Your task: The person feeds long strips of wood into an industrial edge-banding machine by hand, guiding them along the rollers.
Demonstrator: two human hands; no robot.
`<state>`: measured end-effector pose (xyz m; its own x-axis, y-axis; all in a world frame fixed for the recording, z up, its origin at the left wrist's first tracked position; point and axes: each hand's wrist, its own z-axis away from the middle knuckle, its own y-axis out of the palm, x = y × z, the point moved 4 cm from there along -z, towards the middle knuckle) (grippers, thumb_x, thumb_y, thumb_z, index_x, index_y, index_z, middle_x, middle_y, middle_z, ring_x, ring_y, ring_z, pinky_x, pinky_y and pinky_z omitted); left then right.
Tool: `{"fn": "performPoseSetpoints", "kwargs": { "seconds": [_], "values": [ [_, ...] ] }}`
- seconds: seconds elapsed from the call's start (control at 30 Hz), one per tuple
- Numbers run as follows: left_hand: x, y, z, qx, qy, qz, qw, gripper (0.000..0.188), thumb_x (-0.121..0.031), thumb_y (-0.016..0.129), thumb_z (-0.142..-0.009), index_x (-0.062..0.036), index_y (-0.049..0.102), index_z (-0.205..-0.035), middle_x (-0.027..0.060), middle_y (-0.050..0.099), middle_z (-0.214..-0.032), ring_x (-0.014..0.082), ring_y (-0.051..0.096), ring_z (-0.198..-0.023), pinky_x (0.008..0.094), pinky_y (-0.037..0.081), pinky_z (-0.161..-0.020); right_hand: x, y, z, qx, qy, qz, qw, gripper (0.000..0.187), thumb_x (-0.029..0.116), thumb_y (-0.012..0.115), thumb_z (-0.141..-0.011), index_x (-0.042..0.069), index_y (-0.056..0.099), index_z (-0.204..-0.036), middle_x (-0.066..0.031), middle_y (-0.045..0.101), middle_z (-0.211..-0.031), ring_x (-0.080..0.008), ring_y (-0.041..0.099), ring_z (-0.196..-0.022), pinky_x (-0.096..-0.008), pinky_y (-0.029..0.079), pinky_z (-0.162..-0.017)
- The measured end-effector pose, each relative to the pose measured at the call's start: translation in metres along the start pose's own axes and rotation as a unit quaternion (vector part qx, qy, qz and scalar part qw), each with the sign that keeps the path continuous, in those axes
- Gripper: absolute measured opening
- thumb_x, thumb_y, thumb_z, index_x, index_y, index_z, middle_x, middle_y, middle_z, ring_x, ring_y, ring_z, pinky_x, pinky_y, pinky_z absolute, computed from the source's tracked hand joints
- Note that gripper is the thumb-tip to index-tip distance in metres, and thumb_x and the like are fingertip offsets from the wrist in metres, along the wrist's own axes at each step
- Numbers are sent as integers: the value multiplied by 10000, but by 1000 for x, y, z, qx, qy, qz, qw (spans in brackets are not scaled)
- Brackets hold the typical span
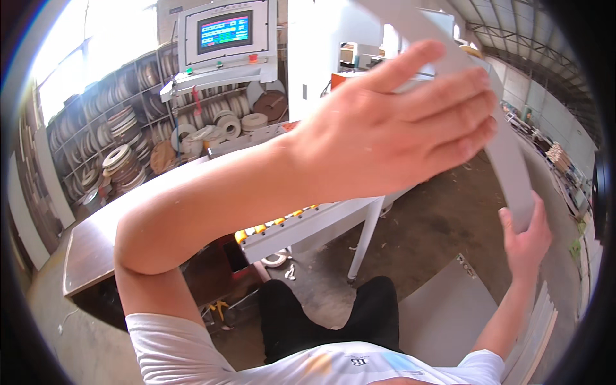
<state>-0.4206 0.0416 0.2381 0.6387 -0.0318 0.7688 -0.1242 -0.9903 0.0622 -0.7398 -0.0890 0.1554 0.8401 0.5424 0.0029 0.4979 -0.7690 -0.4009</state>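
A long, narrow light-grey board (512, 168) slants across the right side, from the top middle down toward my right hand. My left hand (398, 125) is raised close to the camera, its fingers reaching straight across the board and its thumb apart near the upper edge. Part of the board is hidden behind that hand. At the lower end, my right hand (531, 242) grips the board, thumb on the near side and fingers along the far edge.
Before me stands a machine with a control screen (224, 31) and a rail of yellow rollers (276, 222). A brown tabletop (96, 247) lies left. Shelves of edge-banding rolls (122, 125) line the back. A grey panel (449, 308) lies low beside my legs, near stacked strips (536, 330).
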Motion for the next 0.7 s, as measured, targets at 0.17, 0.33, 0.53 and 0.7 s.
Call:
{"fn": "performPoseSetpoints", "kwargs": {
  "seconds": [0.17, 0.33, 0.53, 0.7],
  "values": [
    [-35, -4, 26, 184, 19, -11, 983, 439, -232, 693, -891, -139, 672, -1320, 13, 671, -1105, 194, 665, -1060, 427, 549, -935, 71, 29, 26, 123, -122, -199, 964, 657, 400, 892, -770, 58, 629, -1265, -137, 713, -1109, -380, 715, -964, -476, 565, -806],
    [-57, -51, 101, 432, -76, 35, 898, 508, -187, 723, -858, -117, 644, -1355, -1, 582, -894, 178, 648, -792, 348, 565, -741, 80, 87, 49, 191, -188, -225, 937, 713, 323, 899, -700, 45, 637, -1301, -130, 720, -1166, -346, 702, -1070, -491, 537, -962],
    [-42, -125, 183, 549, -280, 155, 772, 710, -67, 789, -693, -84, 614, -1381, 93, 666, -1010, 290, 712, -890, 391, 578, -753, 8, 156, 68, 81, -237, -167, 954, 694, 42, 606, -787, 42, 584, -1481, -134, 646, -1458, -355, 595, -1361, -550, 412, -1201],
    [-34, -183, 235, 655, -391, 160, 626, 803, -142, 844, -690, -105, 571, -1445, 108, 716, -1134, 334, 706, -988, 440, 571, -852, -19, 202, 45, 45, -175, -156, 971, 641, -86, 544, -797, 70, 647, -1409, -120, 684, -1403, -330, 618, -1338, -504, 444, -1191]
  ]
}}
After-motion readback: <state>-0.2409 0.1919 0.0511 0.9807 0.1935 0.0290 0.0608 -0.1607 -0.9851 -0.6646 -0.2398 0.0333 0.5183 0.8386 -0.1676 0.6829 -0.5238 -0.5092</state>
